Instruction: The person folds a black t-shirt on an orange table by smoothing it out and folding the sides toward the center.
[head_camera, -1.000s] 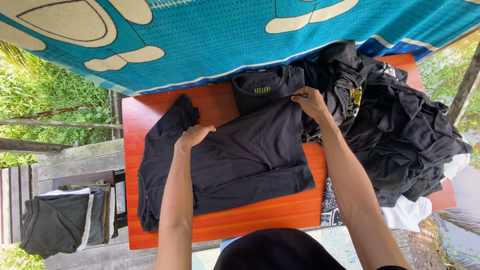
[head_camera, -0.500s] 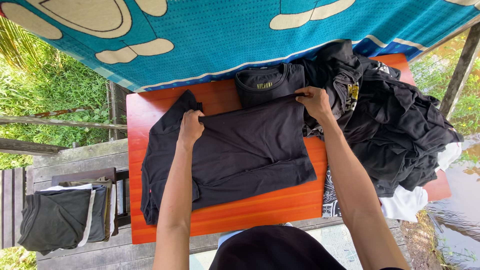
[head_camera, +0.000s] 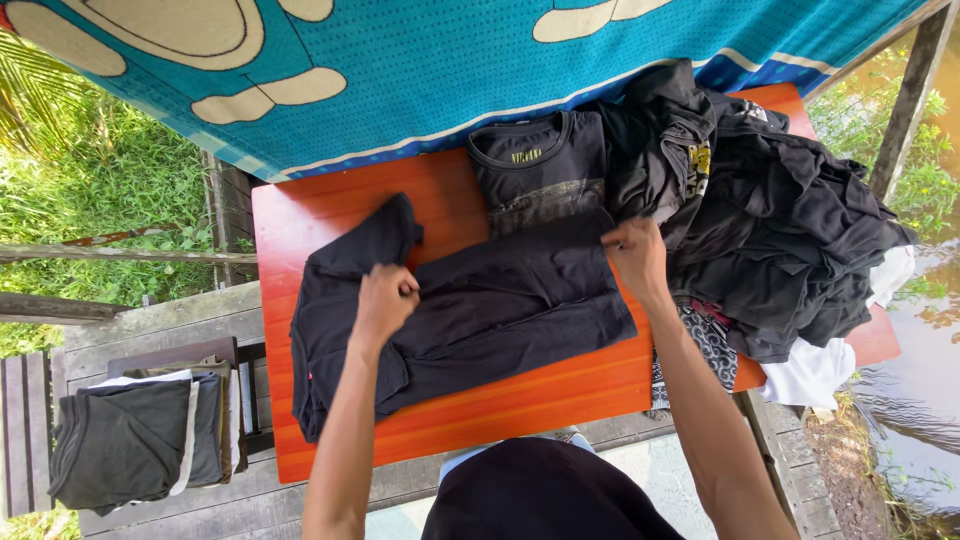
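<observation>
A black shirt (head_camera: 480, 310) lies spread on the orange table (head_camera: 300, 215), partly folded over itself. My left hand (head_camera: 385, 300) grips a fold of its cloth near the left side. My right hand (head_camera: 635, 255) pinches the same folded edge at the shirt's right side. Both hands hold the upper edge down toward me over the lower part of the shirt. One sleeve (head_camera: 375, 240) sticks out toward the far left.
A second black shirt (head_camera: 540, 165) with a printed front lies flat beyond it. A heap of dark clothes (head_camera: 770, 210) covers the table's right end, with white cloth (head_camera: 815, 375) beneath. Folded dark garments (head_camera: 130, 435) sit stacked at lower left. A blue patterned cloth (head_camera: 450, 70) hangs behind.
Both hands have pulled the shirt's upper edge toward me, folding it down. More of the printed shirt behind now shows.
</observation>
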